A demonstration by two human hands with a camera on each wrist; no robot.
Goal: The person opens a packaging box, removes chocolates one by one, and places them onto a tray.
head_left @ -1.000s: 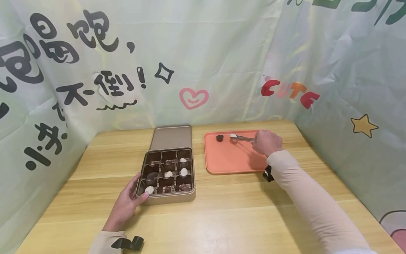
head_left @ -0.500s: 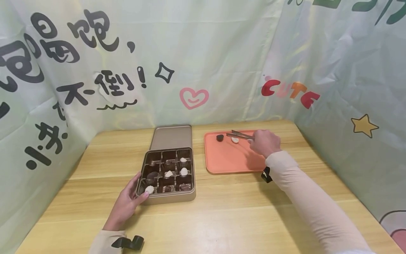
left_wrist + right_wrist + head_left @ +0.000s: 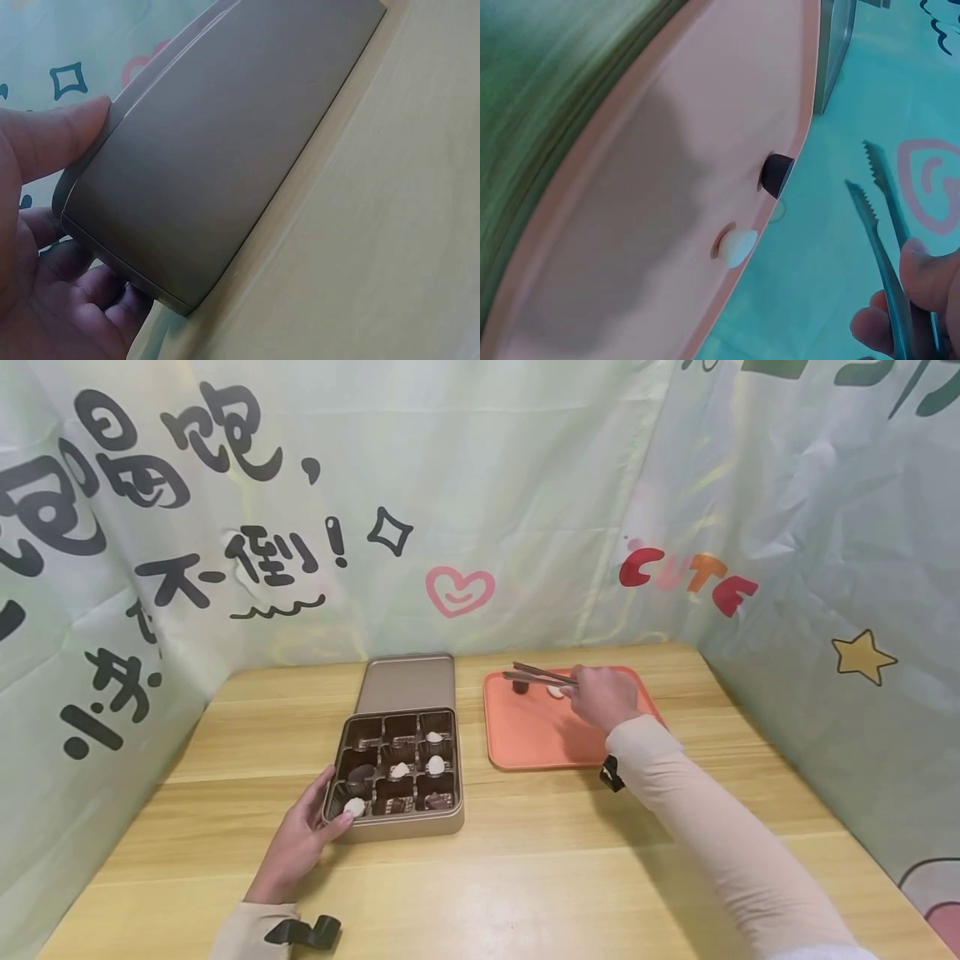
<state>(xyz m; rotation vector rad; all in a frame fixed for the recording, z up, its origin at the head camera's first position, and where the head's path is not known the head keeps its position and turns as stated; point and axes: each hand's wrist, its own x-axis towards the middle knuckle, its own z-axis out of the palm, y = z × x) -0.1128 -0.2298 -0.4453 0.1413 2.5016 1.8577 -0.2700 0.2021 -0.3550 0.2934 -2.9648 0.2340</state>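
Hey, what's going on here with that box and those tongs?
A person's left hand holds the corner of a box with dark and white pieces inside. The right hand grips the tongs over an orange tray, their tips apart with nothing between them. One dark piece and one white piece sit on the tray.

Tin (image 3: 405, 829) bronze-brown; tray (image 3: 528, 735) orange; table (image 3: 540, 868) yellow, wood-grained.

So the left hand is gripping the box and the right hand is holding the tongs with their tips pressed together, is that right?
Not quite: the tips stand apart with nothing between them, as the right wrist view shows. The left hand does grip the box, and the right hand does hold the tongs.
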